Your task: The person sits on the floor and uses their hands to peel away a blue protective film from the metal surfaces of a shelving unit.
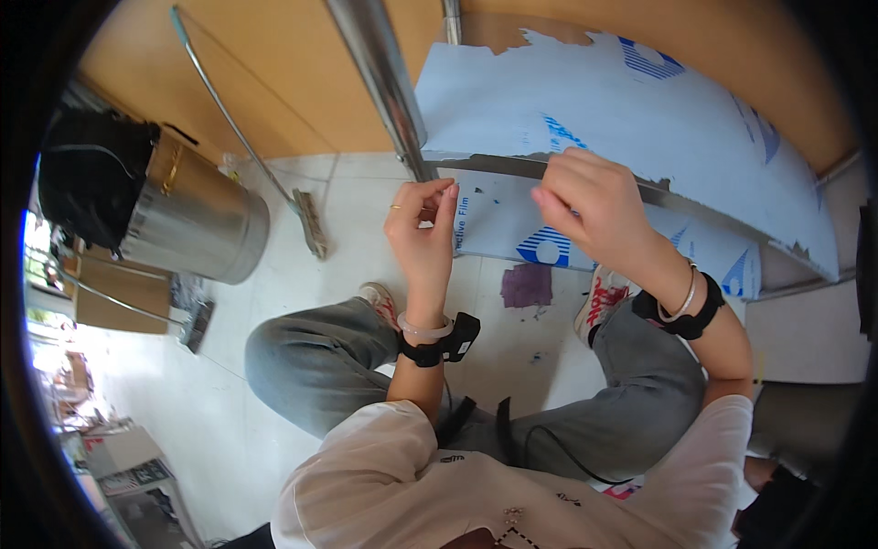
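Before me is a metal shelf or rack, its upper panel (494,96) covered in pale protective film with blue print and torn edges. A lower film-covered panel (494,219) lies beneath it. My left hand (422,223) is raised beside the metal leg (391,75), thumb and forefinger close together; whether something small is between them I cannot tell. Over the front edge of the upper panel is my right hand (590,199), its fingers curled; their tips and anything in them are hidden. A folded purple cloth (527,285) lies on the floor between my shoes.
A mop (309,223) leans against the wooden wall at the left. Near it stands a large metal drum (199,213) with a black bag (96,175) on top. Farther left are a cardboard box (123,295) and another long-handled tool (197,326). Small scraps lie on the tiles.
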Demonstrator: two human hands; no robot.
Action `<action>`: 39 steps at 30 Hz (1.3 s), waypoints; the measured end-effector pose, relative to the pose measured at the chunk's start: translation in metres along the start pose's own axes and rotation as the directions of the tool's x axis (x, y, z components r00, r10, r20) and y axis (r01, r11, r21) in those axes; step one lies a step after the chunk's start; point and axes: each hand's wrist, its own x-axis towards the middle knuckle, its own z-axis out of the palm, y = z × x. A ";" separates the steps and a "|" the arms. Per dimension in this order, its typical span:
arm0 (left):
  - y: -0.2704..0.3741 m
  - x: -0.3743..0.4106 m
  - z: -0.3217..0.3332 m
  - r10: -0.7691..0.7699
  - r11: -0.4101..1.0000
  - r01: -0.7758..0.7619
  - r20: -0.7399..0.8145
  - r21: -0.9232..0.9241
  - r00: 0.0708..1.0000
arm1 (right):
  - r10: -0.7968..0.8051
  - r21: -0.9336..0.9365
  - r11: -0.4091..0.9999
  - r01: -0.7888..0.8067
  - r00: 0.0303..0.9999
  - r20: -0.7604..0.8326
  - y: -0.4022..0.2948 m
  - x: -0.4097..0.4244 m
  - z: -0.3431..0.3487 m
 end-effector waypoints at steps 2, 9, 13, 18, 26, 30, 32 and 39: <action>-0.024 -0.009 0.003 -0.233 0.957 0.229 -0.001 -0.178 0.973 | -0.029 -0.003 1.000 0.029 0.996 -0.080 0.010 0.013 0.010; -0.022 0.008 -0.002 -0.609 0.171 0.787 0.564 -0.593 0.558 | -0.059 -0.109 0.993 0.043 0.986 -0.154 0.047 0.024 0.032; -0.013 0.020 -0.012 -0.607 0.048 0.856 0.666 -0.515 0.435 | 0.036 -0.069 0.997 -0.044 0.992 -0.120 0.055 0.018 0.034; 0.001 0.023 -0.031 -0.537 0.789 0.580 0.230 -0.204 0.811 | 0.007 -0.106 0.994 -0.018 0.994 -0.109 0.059 0.010 0.036; -0.034 0.014 0.000 0.480 0.819 -0.406 -0.095 0.405 0.872 | -0.071 -0.208 0.977 0.045 0.990 -0.121 0.059 0.012 0.038; -0.057 0.017 0.023 0.527 0.810 -0.418 -0.199 0.412 0.826 | -0.071 -0.232 0.972 0.040 0.990 -0.126 0.061 0.011 0.040; -0.061 0.017 0.025 0.573 0.779 -0.450 -0.205 0.436 0.793 | -0.087 -0.259 0.965 0.053 0.989 -0.124 0.061 0.011 0.040; -0.064 0.018 0.028 0.627 0.737 -0.490 -0.198 0.466 0.754 | -0.083 -0.305 0.951 0.052 0.992 -0.092 0.059 0.012 0.039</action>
